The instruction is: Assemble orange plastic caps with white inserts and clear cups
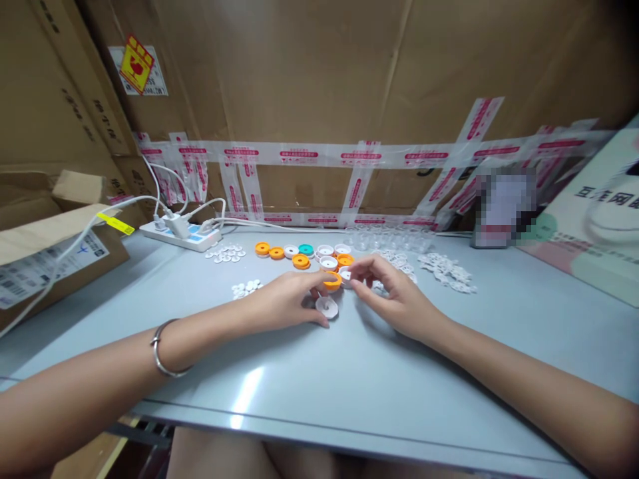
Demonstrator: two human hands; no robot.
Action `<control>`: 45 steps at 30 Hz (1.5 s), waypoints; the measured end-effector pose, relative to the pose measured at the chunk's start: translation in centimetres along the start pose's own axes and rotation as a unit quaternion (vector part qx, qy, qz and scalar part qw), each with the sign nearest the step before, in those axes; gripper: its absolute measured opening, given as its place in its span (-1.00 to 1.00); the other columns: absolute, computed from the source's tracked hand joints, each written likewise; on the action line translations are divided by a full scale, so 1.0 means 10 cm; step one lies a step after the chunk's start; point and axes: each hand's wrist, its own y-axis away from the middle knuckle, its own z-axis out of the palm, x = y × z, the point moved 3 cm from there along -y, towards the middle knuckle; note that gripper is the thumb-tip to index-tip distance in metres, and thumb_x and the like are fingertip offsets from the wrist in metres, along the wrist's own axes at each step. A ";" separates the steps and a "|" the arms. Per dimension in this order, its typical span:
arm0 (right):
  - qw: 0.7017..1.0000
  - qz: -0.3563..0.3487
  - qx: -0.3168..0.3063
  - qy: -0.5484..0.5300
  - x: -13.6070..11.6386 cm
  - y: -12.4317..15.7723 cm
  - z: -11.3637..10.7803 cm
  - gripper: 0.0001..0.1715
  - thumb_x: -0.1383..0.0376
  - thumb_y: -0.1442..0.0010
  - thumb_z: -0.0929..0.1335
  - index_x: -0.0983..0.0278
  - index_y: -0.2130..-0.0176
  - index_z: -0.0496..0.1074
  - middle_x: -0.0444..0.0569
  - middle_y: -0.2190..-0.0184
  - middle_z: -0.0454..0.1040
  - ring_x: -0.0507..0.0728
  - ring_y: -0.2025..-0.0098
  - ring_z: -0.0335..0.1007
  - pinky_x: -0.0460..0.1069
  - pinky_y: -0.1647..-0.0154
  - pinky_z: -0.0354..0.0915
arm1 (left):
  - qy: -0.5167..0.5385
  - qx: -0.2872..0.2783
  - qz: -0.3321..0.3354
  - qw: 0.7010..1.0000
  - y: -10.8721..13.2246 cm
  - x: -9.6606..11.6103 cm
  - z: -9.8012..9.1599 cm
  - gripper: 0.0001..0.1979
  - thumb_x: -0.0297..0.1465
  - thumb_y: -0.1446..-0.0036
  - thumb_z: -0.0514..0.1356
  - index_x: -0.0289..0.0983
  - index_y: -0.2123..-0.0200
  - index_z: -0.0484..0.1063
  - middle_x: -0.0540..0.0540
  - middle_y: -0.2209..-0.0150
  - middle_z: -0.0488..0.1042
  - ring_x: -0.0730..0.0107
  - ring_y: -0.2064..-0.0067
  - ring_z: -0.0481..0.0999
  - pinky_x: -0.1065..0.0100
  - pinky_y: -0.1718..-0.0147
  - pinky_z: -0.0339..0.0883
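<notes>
My left hand (294, 296) curves around a small white disc piece (327, 307), its thumb along the near edge. The index finger of that hand reaches over an orange round cap (333, 284) just beyond. My right hand (392, 293) closes thumb and index finger at a white round cap (345, 275) beside the orange one; its palm is off the table. Behind the hands sit more caps in a cluster: a white cap (328, 263), an orange cap (301, 261), a green cap (306, 250) and several others.
Small white parts (247, 288) lie left of my left hand, with white discs (227, 253) behind. White pieces (446, 271) and clear cups (394, 237) are at the right. A power strip (182, 234), an open carton (60, 253) and a blurred phone-like object (504, 206) border the table (299, 386).
</notes>
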 end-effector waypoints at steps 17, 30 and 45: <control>0.994 0.008 -0.107 0.035 0.03 0.06 0.23 -0.82 0.29 -0.10 0.32 0.24 0.23 0.41 -0.11 0.47 0.32 0.02 0.45 0.26 -0.09 0.45 0.21 | 0.029 -0.006 -0.036 0.999 0.01 -0.05 -0.02 -0.74 -0.41 -0.04 0.21 -0.25 0.16 0.35 -0.06 0.26 0.52 0.39 0.24 0.50 0.39 0.26 0.34; 0.989 0.013 -0.144 0.036 0.05 0.09 0.25 -0.69 0.22 -0.11 0.33 0.21 0.10 0.37 -0.03 0.31 0.39 0.07 0.33 0.35 -0.05 0.34 0.31 | -0.163 -0.071 -0.145 0.973 0.51 -0.64 -1.27 -0.81 -0.25 -0.02 0.17 -0.14 0.29 0.46 0.00 0.28 0.54 0.34 0.29 0.50 0.42 0.34 0.32; 0.978 0.061 -0.199 0.033 0.05 0.09 0.26 -0.75 0.29 -0.16 0.28 0.20 0.12 0.31 -0.05 0.30 0.35 0.04 0.33 0.31 -0.06 0.32 0.27 | -0.101 -0.143 -0.229 0.957 0.61 -1.04 -1.07 -0.82 -0.30 -0.05 0.12 -0.23 0.33 0.46 -0.06 0.31 0.50 0.39 0.30 0.44 0.42 0.33 0.28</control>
